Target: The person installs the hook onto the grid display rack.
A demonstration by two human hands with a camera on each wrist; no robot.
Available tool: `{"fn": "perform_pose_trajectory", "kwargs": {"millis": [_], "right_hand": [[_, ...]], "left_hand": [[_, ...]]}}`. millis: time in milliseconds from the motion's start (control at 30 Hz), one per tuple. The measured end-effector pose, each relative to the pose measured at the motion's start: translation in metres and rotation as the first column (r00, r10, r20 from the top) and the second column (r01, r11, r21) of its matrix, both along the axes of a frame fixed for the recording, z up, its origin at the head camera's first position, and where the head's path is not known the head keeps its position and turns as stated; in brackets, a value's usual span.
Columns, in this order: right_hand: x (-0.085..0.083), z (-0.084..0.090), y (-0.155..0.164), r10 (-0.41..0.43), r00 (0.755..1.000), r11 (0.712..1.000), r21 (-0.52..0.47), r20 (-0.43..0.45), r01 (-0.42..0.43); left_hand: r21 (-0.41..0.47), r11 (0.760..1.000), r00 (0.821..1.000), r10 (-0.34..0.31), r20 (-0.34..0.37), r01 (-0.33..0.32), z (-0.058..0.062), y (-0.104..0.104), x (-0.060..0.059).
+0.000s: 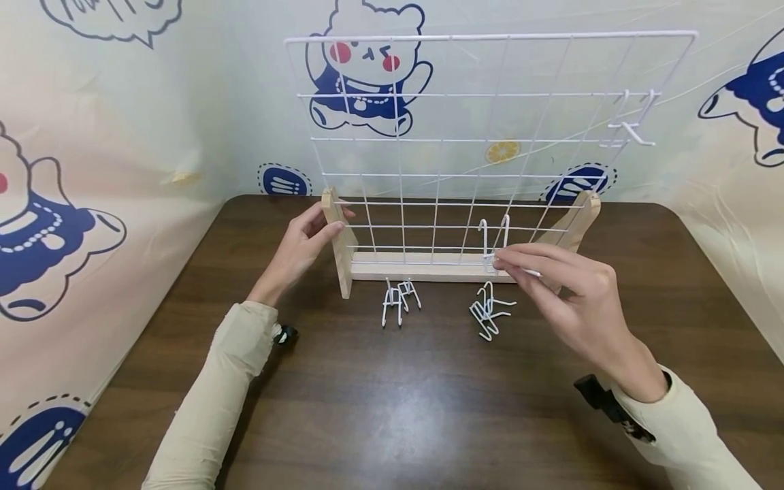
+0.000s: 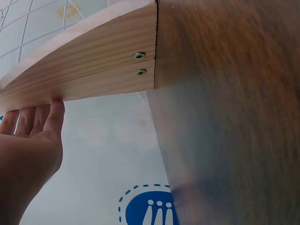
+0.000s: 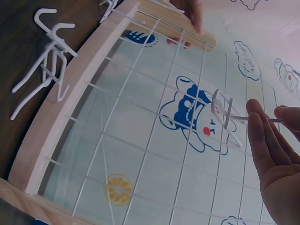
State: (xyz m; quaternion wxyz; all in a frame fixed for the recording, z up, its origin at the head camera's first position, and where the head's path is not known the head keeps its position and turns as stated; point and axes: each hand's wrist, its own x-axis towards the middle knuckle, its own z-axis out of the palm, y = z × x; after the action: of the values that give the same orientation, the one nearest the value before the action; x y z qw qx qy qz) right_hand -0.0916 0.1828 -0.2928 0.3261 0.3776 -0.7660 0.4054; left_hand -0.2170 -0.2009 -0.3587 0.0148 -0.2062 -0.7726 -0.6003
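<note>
A white wire grid panel (image 1: pixel 490 37) stands upright in a wooden base. My left hand (image 1: pixel 304 235) grips the base's left side piece (image 1: pixel 340 253), thumb in front and fingers reaching behind it; in the left wrist view, fingertips meet the edge of this wood (image 2: pixel 103 77). My right hand (image 1: pixel 576 286) pinches a white wire hook (image 3: pixel 228 112) by its straight prong between thumb and fingers. The hook's two bent ends point up, in front of the lower right of the grid. Another double hook (image 1: pixel 625 126) hangs on the grid near its upper right corner.
Several loose white hooks lie on the brown table (image 1: pixel 343 395): a left group (image 1: pixel 392 299) and a tangled right group (image 1: pixel 486 313), both before the wooden crossbar (image 1: pixel 422 273). A printed cloth (image 1: pixel 184 109) with cartoon bears encloses the table behind and at the sides.
</note>
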Motion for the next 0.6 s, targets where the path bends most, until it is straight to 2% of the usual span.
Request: {"fn": "perform_pose_trajectory", "kwargs": {"millis": [100,333,433,500,600], "right_hand": [[-0.001,0.003,-0.002,0.001,1.0,1.0,-0.013,0.0,-0.001],[-0.003,0.01,-0.006,0.018,1.0,0.998,-0.055,0.007,-0.018],[-0.003,0.014,-0.008,0.039,0.998,0.995,-0.089,0.039,-0.035],[-0.002,0.019,-0.009,0.094,0.992,0.987,-0.141,0.085,-0.081],[-0.001,0.027,-0.011,0.212,0.964,0.957,-0.236,0.16,-0.171]], "left_hand": [[-0.003,1.0,1.0,0.002,0.003,-0.002,-0.006,-0.002,-0.005],[0.002,1.0,1.0,0.003,-0.006,-0.003,-0.006,-0.002,-0.005],[0.001,1.0,1.0,0.004,-0.009,-0.004,-0.007,-0.002,-0.005],[0.001,1.0,1.0,0.004,-0.009,-0.004,-0.007,-0.002,-0.005],[0.003,1.0,1.0,0.006,-0.009,-0.006,-0.007,-0.003,-0.006]]}}
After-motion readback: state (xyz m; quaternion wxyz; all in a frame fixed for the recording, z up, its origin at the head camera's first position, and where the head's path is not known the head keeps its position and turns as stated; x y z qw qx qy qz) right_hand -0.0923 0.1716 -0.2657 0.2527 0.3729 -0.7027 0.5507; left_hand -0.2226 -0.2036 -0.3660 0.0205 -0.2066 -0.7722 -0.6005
